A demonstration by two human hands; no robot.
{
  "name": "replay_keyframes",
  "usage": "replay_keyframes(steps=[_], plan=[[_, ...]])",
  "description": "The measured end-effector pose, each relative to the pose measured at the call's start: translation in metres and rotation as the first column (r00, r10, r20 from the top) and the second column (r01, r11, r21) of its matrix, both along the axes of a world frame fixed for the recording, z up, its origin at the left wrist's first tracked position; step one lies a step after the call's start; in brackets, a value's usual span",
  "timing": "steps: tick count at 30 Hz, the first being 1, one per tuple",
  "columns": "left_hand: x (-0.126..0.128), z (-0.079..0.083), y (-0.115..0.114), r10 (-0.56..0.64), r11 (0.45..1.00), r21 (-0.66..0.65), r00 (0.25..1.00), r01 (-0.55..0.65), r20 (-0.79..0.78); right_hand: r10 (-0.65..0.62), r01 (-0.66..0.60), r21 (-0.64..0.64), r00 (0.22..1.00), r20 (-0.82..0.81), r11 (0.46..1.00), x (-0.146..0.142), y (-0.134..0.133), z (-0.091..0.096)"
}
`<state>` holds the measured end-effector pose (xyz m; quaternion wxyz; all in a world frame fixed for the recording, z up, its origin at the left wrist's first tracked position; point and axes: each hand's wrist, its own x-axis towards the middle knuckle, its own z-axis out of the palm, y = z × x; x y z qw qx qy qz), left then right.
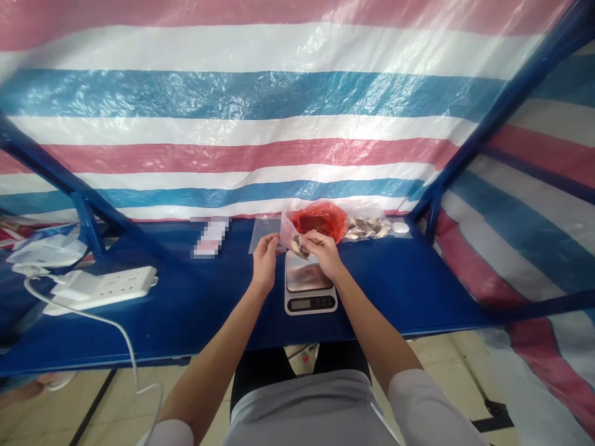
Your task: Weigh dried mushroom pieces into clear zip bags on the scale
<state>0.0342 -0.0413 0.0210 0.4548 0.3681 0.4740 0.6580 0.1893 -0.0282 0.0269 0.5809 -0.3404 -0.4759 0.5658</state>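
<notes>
**Small bag held aloft**

From the left, we pass a white power strip on the blue table, then a blurred packet and a flat clear bag. Our left hand is closed in a pinch on the small bag's edge, and our right hand grips its lower part, where pale brown pieces show inside. We cannot tell how many it holds. The bag is up just above the far end of a digital scale, not resting on it. Further right lie a red bag, a clear bag of similar pieces and a white disc.
</notes>
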Motion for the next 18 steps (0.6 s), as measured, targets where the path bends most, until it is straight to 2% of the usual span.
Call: replay_keyframes(steps=[4, 8, 14, 18], plan=[[-0.001, 0.002, -0.004, -0.074, 0.997, 0.004, 0.997, 0.074, 0.017, -0.001, 0.0, -0.011, 0.999, -0.046, 1.0, 0.005, -0.005, 0.002], [0.002, 0.006, -0.007, -0.085, 0.996, -0.015, 0.996, 0.085, 0.018, -0.009, 0.005, -0.039, 0.995, -0.098, 0.999, 0.008, -0.009, 0.001], [0.007, 0.019, -0.011, -0.207, 0.975, -0.032, 0.948, 0.221, 0.242, -0.032, 0.02, -0.084, 0.989, -0.143, 0.996, -0.001, -0.007, -0.009], [0.002, 0.027, -0.009, -0.205, 0.976, -0.006, 0.923, 0.219, 0.326, -0.036, 0.014, -0.124, 0.983, -0.178, 0.992, -0.005, -0.005, -0.018]])
